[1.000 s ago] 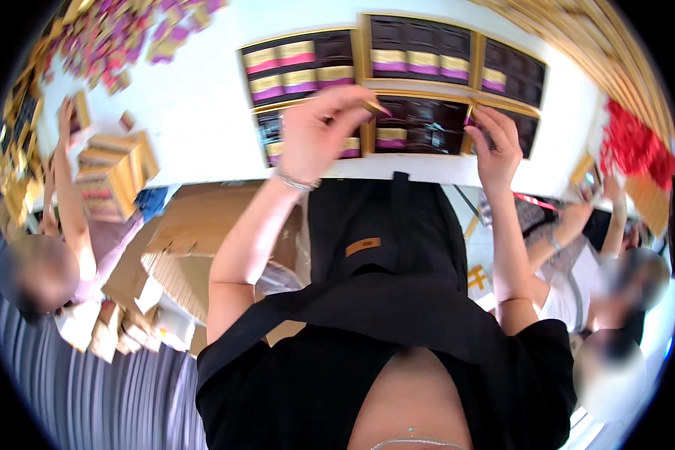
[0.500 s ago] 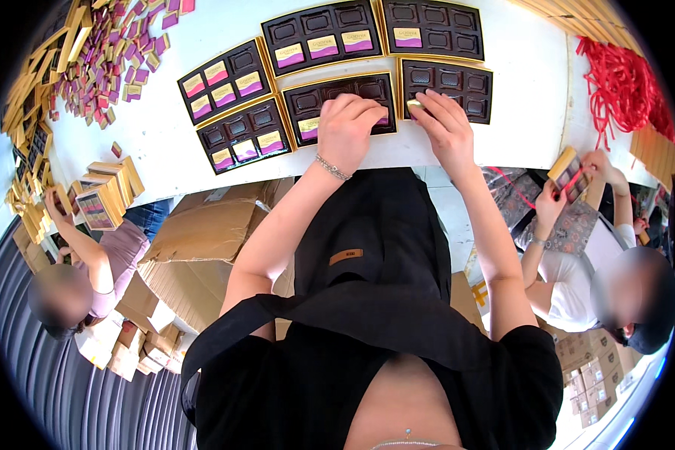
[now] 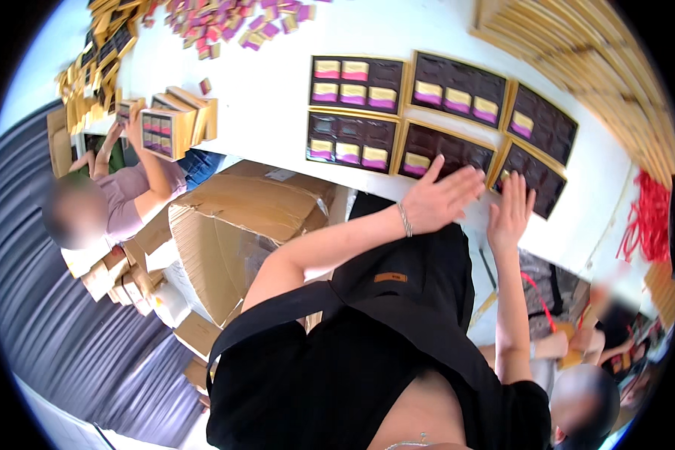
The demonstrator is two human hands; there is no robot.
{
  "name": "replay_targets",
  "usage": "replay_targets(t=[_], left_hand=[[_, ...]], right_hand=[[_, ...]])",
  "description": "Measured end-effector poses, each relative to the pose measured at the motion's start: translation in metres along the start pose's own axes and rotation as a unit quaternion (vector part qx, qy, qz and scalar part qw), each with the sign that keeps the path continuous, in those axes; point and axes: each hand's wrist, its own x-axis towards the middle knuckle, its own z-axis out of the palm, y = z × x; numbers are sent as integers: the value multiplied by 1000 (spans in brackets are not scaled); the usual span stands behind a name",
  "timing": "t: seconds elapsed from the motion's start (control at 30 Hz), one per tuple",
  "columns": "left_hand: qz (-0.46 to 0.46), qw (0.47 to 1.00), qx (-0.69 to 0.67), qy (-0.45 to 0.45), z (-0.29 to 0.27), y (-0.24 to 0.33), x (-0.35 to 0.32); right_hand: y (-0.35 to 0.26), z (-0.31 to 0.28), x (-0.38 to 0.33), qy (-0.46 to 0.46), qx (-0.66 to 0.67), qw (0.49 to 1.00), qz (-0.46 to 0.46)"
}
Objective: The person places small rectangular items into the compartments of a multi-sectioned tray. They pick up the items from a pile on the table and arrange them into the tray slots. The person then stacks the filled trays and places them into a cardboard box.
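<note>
My left hand [image 3: 441, 198], fingers stretched out and slightly spread, is over the near edge of a dark box tray [image 3: 444, 144] with a gold rim. A gold-and-purple chocolate piece [image 3: 415, 164] shows in that tray's left corner; the hand covers its lower right. My right hand [image 3: 511, 213] has its fingers extended onto the neighbouring dark tray [image 3: 550, 182]. A bit of a gold piece [image 3: 505, 175] shows at its fingertips, in the near left compartment. Beside these, the near left tray [image 3: 353, 128] has a row of three gold-and-purple pieces.
Three more partly filled trays [image 3: 392, 73] form the far row. Loose chocolates [image 3: 225, 24] are heaped at the back left, and gold-edged boxes [image 3: 577, 56] at the back right. Red ribbons [image 3: 645, 225] hang at right. A large carton [image 3: 240, 202] stands below the table; co-workers are on both sides.
The view has turned, so the trays appear further right and tilted. My left hand has gone from bent, closed fingers to stretched ones. The right fingers have straightened over the near right tray.
</note>
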Motion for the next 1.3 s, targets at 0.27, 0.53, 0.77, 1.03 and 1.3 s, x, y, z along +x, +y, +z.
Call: replay_targets(t=[0.27,0.53,0.77,1.03,1.3], left_hand=[[-312,905,135,256,-158,-273,-18],[-349,917,152,117,-155,-332,-14],[-205,956,123,167,-156,-311,-54],[-173,957,-48,228,-162,-218,-26],[-130,984,-113,48,-109,-97,-59]], right_hand=[[-126,19,240,77,250,950,-172],[-204,189,394,88,109,927,-347],[-180,143,390,-129,249,924,-262],[-125,60,343,-225,430,870,-85],[-79,-23,181,-308,131,887,-320]])
